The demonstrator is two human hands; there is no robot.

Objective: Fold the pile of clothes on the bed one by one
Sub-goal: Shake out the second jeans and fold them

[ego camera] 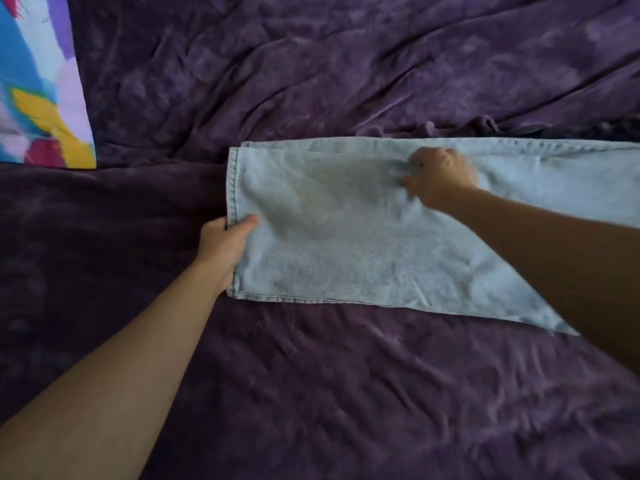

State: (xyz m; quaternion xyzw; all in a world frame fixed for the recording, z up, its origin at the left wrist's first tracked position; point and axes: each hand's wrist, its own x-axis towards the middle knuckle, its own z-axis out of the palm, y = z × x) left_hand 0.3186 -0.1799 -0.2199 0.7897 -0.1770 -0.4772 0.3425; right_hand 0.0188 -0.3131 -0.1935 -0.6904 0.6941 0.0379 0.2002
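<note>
A pair of pale blue jeans [346,244] lies flat on the purple bedspread [311,393], legs stacked, hems at the left and the rest running off the right edge of view. My left hand [225,244] pinches the hem end at its near left side, thumb on top of the denim and fingers underneath. My right hand [438,176] sits on the upper middle of the leg with its fingers curled, bunching a small bit of fabric. The waist end is out of view.
A brightly coloured pillow [38,88] in blue, yellow, pink and lilac lies at the far left. A dark crumpled bit of cloth [616,128] shows at the right edge behind the jeans. The wrinkled bedspread fills everything else.
</note>
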